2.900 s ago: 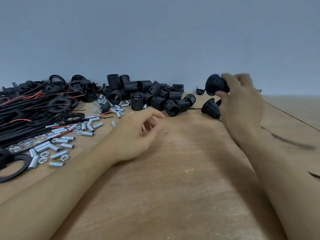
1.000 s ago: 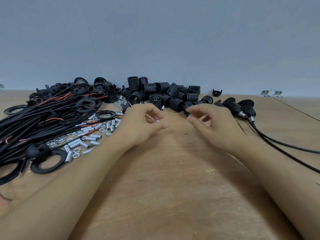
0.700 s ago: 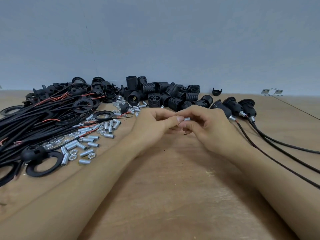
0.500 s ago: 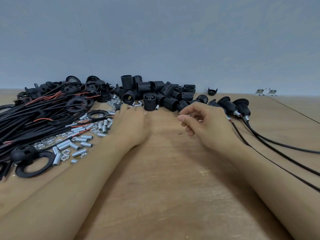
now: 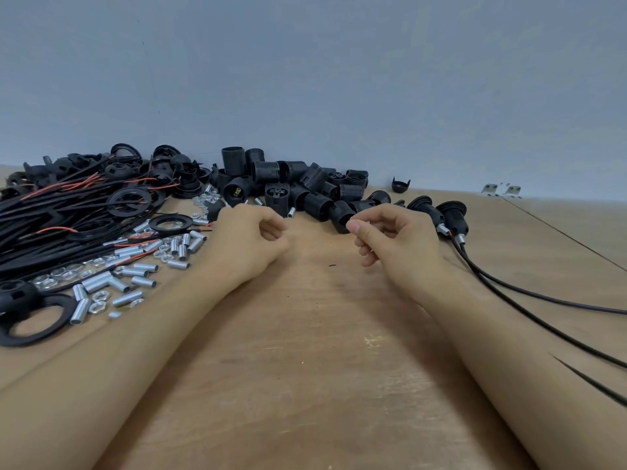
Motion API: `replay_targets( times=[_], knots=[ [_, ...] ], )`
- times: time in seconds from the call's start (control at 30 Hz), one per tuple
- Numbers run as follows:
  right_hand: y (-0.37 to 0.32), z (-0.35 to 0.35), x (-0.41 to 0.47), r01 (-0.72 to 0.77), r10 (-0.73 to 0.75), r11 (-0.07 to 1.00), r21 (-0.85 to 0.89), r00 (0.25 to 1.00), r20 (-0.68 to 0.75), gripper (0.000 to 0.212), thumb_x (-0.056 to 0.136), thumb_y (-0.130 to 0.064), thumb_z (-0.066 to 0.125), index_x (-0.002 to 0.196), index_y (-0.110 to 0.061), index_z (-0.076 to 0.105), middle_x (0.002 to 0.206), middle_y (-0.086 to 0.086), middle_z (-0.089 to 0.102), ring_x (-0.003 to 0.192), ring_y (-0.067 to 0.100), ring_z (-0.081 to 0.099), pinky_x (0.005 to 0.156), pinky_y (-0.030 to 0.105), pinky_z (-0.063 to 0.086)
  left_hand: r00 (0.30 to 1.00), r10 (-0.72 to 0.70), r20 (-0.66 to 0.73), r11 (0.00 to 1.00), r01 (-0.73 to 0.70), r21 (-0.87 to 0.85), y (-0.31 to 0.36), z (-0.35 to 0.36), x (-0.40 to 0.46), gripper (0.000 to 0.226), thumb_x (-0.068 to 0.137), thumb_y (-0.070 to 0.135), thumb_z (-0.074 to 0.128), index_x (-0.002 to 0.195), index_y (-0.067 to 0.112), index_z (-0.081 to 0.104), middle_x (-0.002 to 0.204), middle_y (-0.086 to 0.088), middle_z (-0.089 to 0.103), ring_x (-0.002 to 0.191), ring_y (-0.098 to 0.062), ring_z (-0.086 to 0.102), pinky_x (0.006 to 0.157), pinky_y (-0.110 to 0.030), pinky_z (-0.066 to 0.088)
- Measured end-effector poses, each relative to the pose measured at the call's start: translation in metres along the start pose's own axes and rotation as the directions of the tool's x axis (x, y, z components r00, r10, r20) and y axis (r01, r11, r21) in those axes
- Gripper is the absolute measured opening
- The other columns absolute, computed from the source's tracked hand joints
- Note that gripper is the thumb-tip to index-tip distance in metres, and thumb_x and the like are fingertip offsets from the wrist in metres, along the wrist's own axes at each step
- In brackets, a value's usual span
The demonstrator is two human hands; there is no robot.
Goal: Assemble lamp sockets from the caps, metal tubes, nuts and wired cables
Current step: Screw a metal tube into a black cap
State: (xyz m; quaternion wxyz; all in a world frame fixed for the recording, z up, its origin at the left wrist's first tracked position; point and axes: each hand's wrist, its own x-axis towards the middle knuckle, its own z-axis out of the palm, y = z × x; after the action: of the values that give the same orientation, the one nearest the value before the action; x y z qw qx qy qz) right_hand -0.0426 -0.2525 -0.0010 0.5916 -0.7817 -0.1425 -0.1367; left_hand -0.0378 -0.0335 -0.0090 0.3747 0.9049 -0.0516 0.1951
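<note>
One bare brown wooden table [image 5: 315,374], running to a grey-blue wall at its far edge. Along the left edge, a big tangle of black wired cables [image 5: 64,222] with red cores showing, mixed with flat black plastic rings [image 5: 130,200]. At the far edge, toward the middle, a heap of black ribbed plastic socket bodies [image 5: 305,188]. Two bare forearms reaching in from the near edge. Toward the right edge, two assembled black lamp sockets [image 5: 437,212] lying side by side, metal ends toward the near edge, black cables trailing off to the right. Left hand [image 5: 249,242] resting on the wood just right of the loose hardware, fingers curled loosely inward, nothing visible inside. Right hand [image 5: 393,242] raised slightly near the heap, thumb and forefinger pressed together; anything pinched there too small to tell. Between the cables and the left hand, scattered short silver metal tubes [image 5: 135,269] and small silver hex nuts [image 5: 100,296]. Near the far edge, a lone black plastic cap [image 5: 400,184].
</note>
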Motion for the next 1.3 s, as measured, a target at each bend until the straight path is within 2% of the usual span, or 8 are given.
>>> replay_targets(
  times=[0.07, 0.13, 0.23, 0.47, 0.7, 0.93, 1.13, 1.3],
  knots=[
    [-0.002, 0.001, 0.000, -0.027, 0.022, 0.994, 0.104, 0.998, 0.054, 0.011, 0.090, -0.006, 0.068, 0.092, -0.016, 0.073, 0.072, 0.004, 0.072, 0.066, 0.014, 0.068, 0.057, 0.026, 0.056, 0.997, -0.076, 0.023, 0.920, 0.079, -0.383, 0.011, 0.007, -0.005, 0.018, 0.083, 0.007, 0.076, 0.093, 0.022, 0.077, 0.079, 0.008, 0.075, 0.071, 0.002, 0.067, 0.073, -0.009, 0.051],
    [-0.003, 0.006, -0.002, -0.037, 0.018, 0.988, 0.152, 0.992, 0.124, 0.013, 0.092, -0.003, 0.065, 0.099, -0.012, 0.071, 0.080, 0.008, 0.075, 0.072, 0.017, 0.072, 0.060, 0.025, 0.057, 0.986, -0.114, 0.120, 0.694, 0.166, -0.700, 0.021, 0.012, -0.010, 0.016, 0.086, 0.003, 0.072, 0.093, 0.017, 0.078, 0.080, 0.000, 0.076, 0.076, -0.009, 0.070, 0.078, -0.020, 0.056],
    [-0.004, 0.012, -0.006, -0.033, 0.002, 0.984, 0.176, 0.985, 0.173, 0.010, 0.092, -0.004, 0.065, 0.100, -0.009, 0.067, 0.081, 0.010, 0.075, 0.077, 0.021, 0.074, 0.066, 0.027, 0.059, 0.966, -0.094, 0.241, 0.475, 0.256, -0.842, 0.028, 0.017, -0.015, 0.013, 0.087, 0.001, 0.067, 0.094, 0.006, 0.077, 0.081, -0.011, 0.074, 0.077, -0.016, 0.069, 0.079, -0.024, 0.057],
    [-0.002, 0.014, -0.008, 0.040, -0.063, 0.991, 0.126, 0.982, 0.179, 0.007, 0.092, -0.001, 0.065, 0.094, -0.006, 0.069, 0.080, 0.011, 0.075, 0.076, 0.019, 0.074, 0.066, 0.029, 0.060, 0.945, -0.073, 0.318, 0.520, 0.309, -0.797, 0.023, 0.016, -0.015, 0.026, 0.079, 0.012, 0.068, 0.102, 0.001, 0.073, 0.092, -0.013, 0.075, 0.082, -0.013, 0.070, 0.078, -0.022, 0.057],
    [0.000, 0.015, -0.007, 0.274, -0.268, 0.961, -0.034, 0.957, 0.111, 0.008, 0.085, -0.001, 0.072, 0.091, -0.005, 0.075, 0.090, 0.006, 0.074, 0.076, 0.017, 0.069, 0.067, 0.026, 0.059, 0.916, -0.079, 0.394, 0.460, 0.384, -0.801, 0.020, 0.013, -0.015, 0.016, 0.077, 0.018, 0.068, 0.081, 0.009, 0.080, 0.082, -0.009, 0.075, 0.071, -0.010, 0.070, 0.066, -0.019, 0.057],
    [-0.001, 0.016, -0.004, 0.204, -0.204, 0.979, 0.017, 0.968, 0.146, 0.008, 0.087, -0.006, 0.072, 0.093, -0.012, 0.074, 0.085, 0.006, 0.073, 0.069, 0.017, 0.069, 0.065, 0.026, 0.059, 0.943, -0.048, 0.330, 0.481, 0.311, -0.820, 0.014, 0.012, -0.016, 0.027, 0.077, 0.012, 0.070, 0.100, -0.002, 0.075, 0.090, -0.014, 0.075, 0.078, -0.014, 0.070, 0.073, -0.021, 0.057],
    [-0.003, 0.017, -0.006, 0.452, -0.432, 0.882, -0.130, 0.888, 0.155, 0.009, 0.085, -0.003, 0.073, 0.093, -0.006, 0.075, 0.084, 0.011, 0.070, 0.070, 0.020, 0.068, 0.065, 0.036, 0.058, 0.913, -0.060, 0.403, 0.475, 0.381, -0.793, 0.013, 0.010, -0.015, 0.020, 0.078, 0.019, 0.068, 0.083, 0.004, 0.079, 0.080, -0.011, 0.074, 0.069, -0.011, 0.069, 0.064, -0.020, 0.057],
    [-0.004, 0.015, -0.006, 0.283, -0.257, 0.946, -0.156, 0.951, 0.171, 0.011, 0.091, -0.023, 0.070, 0.085, -0.014, 0.073, 0.072, 0.000, 0.070, 0.061, 0.009, 0.068, 0.061, 0.032, 0.059, 0.939, -0.003, 0.344, 0.476, 0.304, -0.825, 0.014, 0.007, -0.017, 0.035, 0.076, 0.003, 0.069, 0.110, -0.009, 0.069, 0.098, -0.018, 0.073, 0.083, -0.017, 0.070, 0.078, -0.024, 0.057]
  ],
)
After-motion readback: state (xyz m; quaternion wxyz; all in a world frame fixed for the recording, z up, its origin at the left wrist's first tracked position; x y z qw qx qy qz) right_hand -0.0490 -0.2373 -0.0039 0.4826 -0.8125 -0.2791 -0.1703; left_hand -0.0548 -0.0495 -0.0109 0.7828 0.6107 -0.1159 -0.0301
